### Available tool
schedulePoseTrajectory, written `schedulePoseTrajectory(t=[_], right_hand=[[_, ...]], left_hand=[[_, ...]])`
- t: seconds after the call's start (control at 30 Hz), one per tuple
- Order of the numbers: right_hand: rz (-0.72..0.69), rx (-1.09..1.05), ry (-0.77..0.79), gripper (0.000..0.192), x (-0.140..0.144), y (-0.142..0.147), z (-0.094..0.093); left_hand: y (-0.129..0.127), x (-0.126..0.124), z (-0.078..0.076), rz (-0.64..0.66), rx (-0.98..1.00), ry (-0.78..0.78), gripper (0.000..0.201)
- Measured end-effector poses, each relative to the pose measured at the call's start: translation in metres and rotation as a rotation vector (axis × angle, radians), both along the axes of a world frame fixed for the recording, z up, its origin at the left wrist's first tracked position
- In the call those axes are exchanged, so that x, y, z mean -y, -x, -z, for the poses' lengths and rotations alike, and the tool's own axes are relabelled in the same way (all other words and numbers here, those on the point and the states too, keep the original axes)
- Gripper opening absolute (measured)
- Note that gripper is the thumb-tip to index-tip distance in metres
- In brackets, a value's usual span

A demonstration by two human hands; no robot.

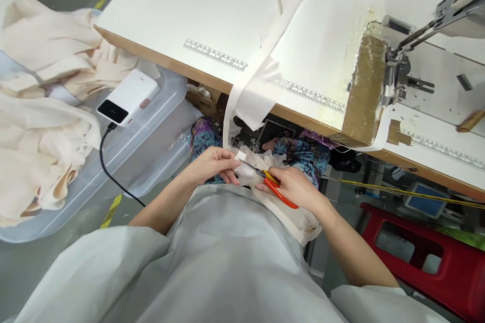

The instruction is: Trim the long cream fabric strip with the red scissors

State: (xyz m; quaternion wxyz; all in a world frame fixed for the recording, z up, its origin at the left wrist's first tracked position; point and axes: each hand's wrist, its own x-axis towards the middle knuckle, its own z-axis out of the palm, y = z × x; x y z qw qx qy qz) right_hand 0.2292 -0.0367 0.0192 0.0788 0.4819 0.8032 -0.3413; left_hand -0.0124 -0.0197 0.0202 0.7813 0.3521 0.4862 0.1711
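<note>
My left hand [222,164] pinches a small piece of pale fabric [246,174] over my lap, near the table's front edge. In my right hand [290,186] are scissors [278,194] with orange and yellow handles, their blades pointing left toward the fabric by my left fingertips. How far the blades are apart is too small to tell. A long cream fabric strip [261,68] runs down from the white table over its edge to my lap. More of the cloth lies bunched beneath and beside my right hand.
A sewing machine [397,65] stands on the white table [170,0] at right, with printed rulers along the front. At left, a clear plastic bin [159,116] holds cream fabric [45,86] and a white power bank [129,96] with a black cable. A red stool [447,262] stands lower right.
</note>
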Motion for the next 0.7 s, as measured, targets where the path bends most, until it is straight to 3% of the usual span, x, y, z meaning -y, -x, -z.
schedulePoseTrajectory(t=[0.2,0.43,0.6,0.7], right_hand=[[-0.055,0.064,-0.055,0.052,-0.0031,0.0085,-0.0028],[0.015,0.053,-0.069,0.052,0.0021,0.0106,0.0021],[0.071,-0.037,0.000,0.054,0.0018,0.0061,0.0056],[0.141,-0.202,0.066,0.051,-0.0026,0.0039,0.0056]], left_hand=[[0.0012,0.0000,0.0032,0.016,0.033,0.015,0.041],[0.0034,0.0011,0.0036,0.029,0.033,0.019,0.040],[0.0007,0.0013,0.0047,0.017,0.037,0.021,0.041],[-0.0025,0.0011,0.0063,0.009,0.048,0.014,0.040]])
